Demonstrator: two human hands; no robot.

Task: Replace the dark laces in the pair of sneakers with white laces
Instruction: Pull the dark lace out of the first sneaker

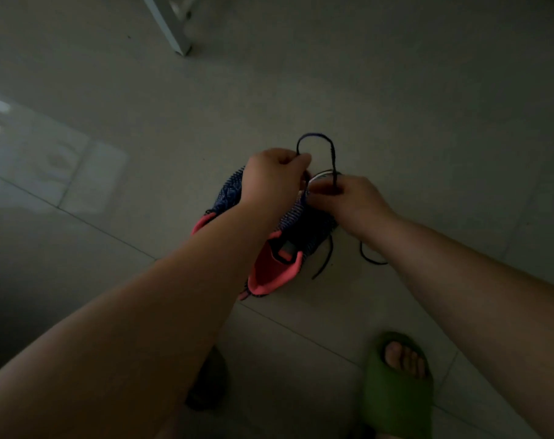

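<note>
Left hand (pixel 274 177) pinches the dark lace (pixel 316 136) — looped above the sneaker (pixel 288 236); right hand (pixel 342 198) pinches it at the toe; tile floor (pixel 396 90) beneath.

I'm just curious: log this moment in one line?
left hand: pinching dark lace | right hand: on sneaker | white laces: unseen

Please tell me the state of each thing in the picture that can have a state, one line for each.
left hand: fingers pinch the dark lace
right hand: fingers pinch the lace at the sneaker
dark lace: partly pulled out, looped between the hands, loose ends on the floor
sneaker: on the floor, mouth open
green slipper: worn on a foot
</note>
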